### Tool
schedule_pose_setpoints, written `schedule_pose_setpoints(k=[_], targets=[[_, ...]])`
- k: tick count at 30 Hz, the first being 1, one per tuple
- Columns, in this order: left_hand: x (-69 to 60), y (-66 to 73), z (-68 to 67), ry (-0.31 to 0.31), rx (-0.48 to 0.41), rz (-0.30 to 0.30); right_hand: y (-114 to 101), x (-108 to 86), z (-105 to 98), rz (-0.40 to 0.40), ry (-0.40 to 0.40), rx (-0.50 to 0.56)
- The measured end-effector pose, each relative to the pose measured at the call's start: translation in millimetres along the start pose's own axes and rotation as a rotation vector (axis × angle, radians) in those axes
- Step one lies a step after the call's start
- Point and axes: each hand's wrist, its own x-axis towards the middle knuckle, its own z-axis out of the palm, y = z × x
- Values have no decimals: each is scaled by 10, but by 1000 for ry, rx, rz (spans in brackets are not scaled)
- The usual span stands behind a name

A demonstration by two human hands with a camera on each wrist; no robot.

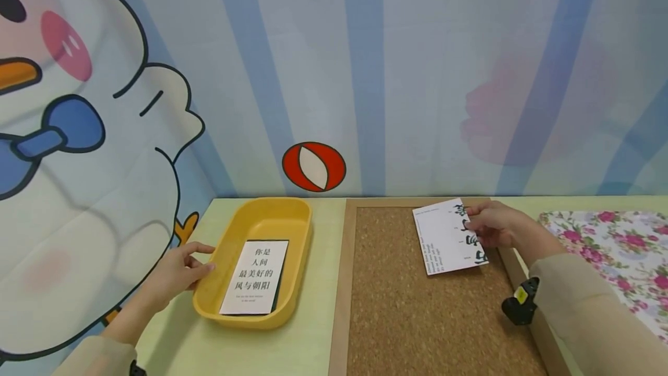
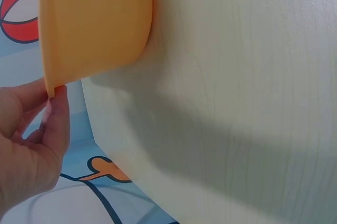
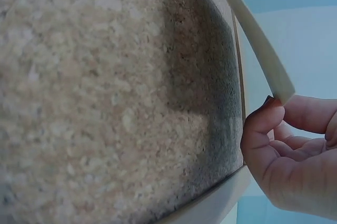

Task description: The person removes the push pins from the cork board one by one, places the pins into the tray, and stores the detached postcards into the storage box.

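Note:
My left hand [image 1: 180, 271] pinches the left rim of a yellow plastic tray [image 1: 305, 248] between thumb and fingers; the left wrist view shows the thumb and fingers on either side of the tray's edge [image 2: 46, 50]. Inside the tray lie white cards [image 1: 256, 277] with printed Chinese characters, a dark edge showing beneath the top one. My right hand [image 1: 496, 224] holds a white card [image 1: 443, 242] by its right edge, above the upper right part of a wood-framed corkboard [image 1: 417, 318]. That card bears large black brush characters and small print. In the right wrist view the card [image 3: 258, 40] appears nearly edge-on.
A flower-patterned cloth [image 1: 616, 248] lies to the right of the corkboard. The pale yellow table [image 1: 320, 306] shows between tray and board. A printed backdrop [image 1: 428, 74] with stripes and a cartoon bird rises behind the table.

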Motion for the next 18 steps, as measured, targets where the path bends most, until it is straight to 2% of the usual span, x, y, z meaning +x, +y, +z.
schedule_pose_setpoints(k=[10, 18], targets=[[0, 3, 0, -3, -5, 8, -24, 13, 15, -48, -70, 23], [-1, 20, -5, 0, -10, 10, -73, 20, 92, -56, -119, 88]])
